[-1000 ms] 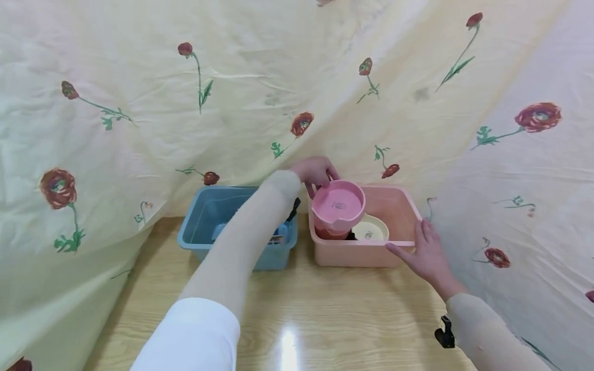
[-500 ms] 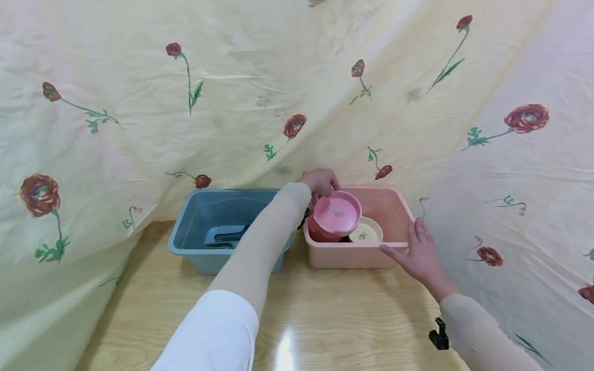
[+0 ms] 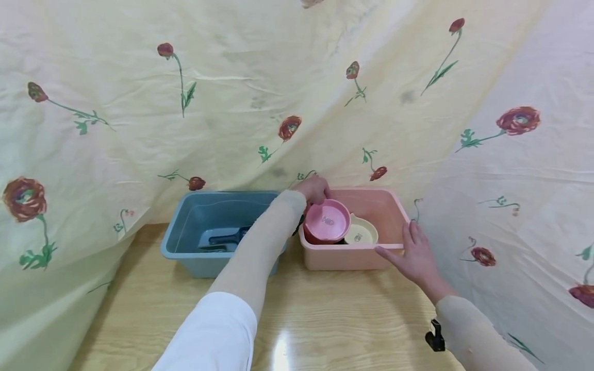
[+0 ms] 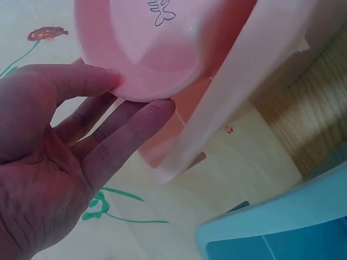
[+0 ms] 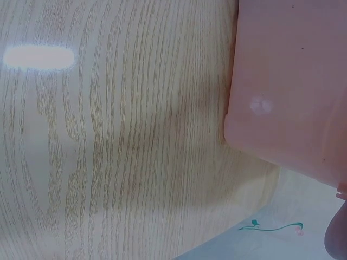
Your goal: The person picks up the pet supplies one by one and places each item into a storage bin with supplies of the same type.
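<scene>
My left hand [image 3: 315, 189] pinches the rim of a pink bowl [image 3: 327, 220] over the left part of the pink bin [image 3: 343, 258]. In the left wrist view, the thumb lies on the inner side of the bowl [image 4: 146, 43], with the fingers under its edge. A fishbone drawing marks the bowl's inside. Beside it in the bin sits a cream bowl [image 3: 363, 232]. My right hand [image 3: 417, 260] rests at the bin's front right corner, fingers straight and thumb spread along the front rim. Only a bit of that hand shows in the right wrist view.
To the left stands a blue bin [image 3: 199, 263] with dark blue tool-like things [image 3: 227, 238] inside, partly hidden by my left arm. Both bins stand on a wooden table [image 3: 325, 314]. A flowered cloth [image 3: 241, 144] hangs right behind them.
My left hand has lowered the pink bowl into the left part of the pink bin, and the bowl sits flatter. The right hand keeps its place at the corner. The view has shifted slightly.
</scene>
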Tool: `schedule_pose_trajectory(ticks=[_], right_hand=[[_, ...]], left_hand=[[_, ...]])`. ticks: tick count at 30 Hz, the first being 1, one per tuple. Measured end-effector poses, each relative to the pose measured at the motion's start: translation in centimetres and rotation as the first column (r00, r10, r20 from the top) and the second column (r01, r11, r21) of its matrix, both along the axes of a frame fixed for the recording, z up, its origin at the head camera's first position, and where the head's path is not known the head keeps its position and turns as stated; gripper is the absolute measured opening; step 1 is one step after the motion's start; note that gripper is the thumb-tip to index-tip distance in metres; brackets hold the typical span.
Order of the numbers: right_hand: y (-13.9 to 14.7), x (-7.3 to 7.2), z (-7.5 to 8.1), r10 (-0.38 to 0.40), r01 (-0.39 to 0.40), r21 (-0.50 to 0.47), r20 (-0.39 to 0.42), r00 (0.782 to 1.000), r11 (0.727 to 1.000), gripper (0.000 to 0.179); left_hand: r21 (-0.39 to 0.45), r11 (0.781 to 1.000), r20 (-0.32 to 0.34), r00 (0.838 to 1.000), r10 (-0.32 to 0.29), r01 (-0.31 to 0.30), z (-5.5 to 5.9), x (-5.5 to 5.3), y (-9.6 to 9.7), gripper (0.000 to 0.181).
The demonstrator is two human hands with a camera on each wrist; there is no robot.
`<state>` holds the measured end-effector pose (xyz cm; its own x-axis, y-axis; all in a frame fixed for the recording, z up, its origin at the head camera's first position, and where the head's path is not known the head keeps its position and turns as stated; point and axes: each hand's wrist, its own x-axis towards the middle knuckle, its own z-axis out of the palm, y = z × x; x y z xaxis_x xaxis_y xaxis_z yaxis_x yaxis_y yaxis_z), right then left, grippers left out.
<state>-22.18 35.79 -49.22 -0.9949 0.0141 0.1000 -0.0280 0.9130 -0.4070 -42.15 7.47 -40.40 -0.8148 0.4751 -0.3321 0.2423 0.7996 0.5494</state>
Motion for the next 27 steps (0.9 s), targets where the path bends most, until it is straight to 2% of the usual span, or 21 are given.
schedule_pose_trajectory(ticks=[1, 4, 6, 8, 12, 14, 18, 21, 27], right_hand=[[-0.1, 0.0, 0.0, -0.001, 0.001, 0.002, 0.006, 1.000, 1.000, 0.123], [-0.2, 0.0, -0.1, 0.002, -0.002, 0.004, 0.006, 1.000, 1.000, 0.123], [-0.3, 0.0, -0.2, 0.002, -0.002, 0.003, 0.011, 1.000, 1.000, 0.123], [-0.4, 0.0, -0.4, 0.004, -0.005, 0.003, 0.012, 1.000, 1.000, 0.123], [-0.7, 0.1, -0.5, 0.005, -0.005, 0.002, 0.019, 1.000, 1.000, 0.122], [-0.8, 0.1, -0.5, 0.008, -0.008, -0.001, 0.015, 1.000, 1.000, 0.122], [-0.9, 0.1, -0.5, 0.008, -0.008, -0.005, 0.002, 1.000, 1.000, 0.121], [-0.7, 0.1, -0.5, 0.006, -0.006, -0.010, -0.005, 1.000, 1.000, 0.120], [-0.1, 0.0, -0.4, 0.010, -0.011, -0.020, -0.036, 0.999, 1.000, 0.120]], left_hand=[[-0.003, 1.000, -0.005, 1.000, 0.001, -0.001, -0.1, 0.1, -0.1, 0.038], [-0.028, 0.999, -0.086, 0.996, -0.033, 0.030, -0.4, 0.5, -0.5, 0.039], [-0.061, 0.997, -0.135, 0.989, -0.054, 0.046, -0.8, 0.7, -0.7, 0.036], [-0.114, 0.991, -0.195, 0.976, -0.096, 0.075, -1.4, 0.8, -0.8, 0.034], [-0.194, 0.976, -0.223, 0.965, -0.138, 0.095, -2.1, 0.9, -0.9, 0.029], [-0.201, 0.975, -0.236, 0.961, -0.144, 0.097, -2.1, 0.9, -0.9, 0.027], [-0.119, 0.991, -0.181, 0.981, -0.074, 0.053, -1.2, 0.8, -1.0, 0.036], [-0.086, 0.996, -0.127, 0.991, -0.050, 0.039, -0.3, 0.6, -1.2, 0.043], [-0.128, 0.987, -0.114, 0.987, -0.110, 0.095, 1.3, 0.3, -1.9, 0.041]])
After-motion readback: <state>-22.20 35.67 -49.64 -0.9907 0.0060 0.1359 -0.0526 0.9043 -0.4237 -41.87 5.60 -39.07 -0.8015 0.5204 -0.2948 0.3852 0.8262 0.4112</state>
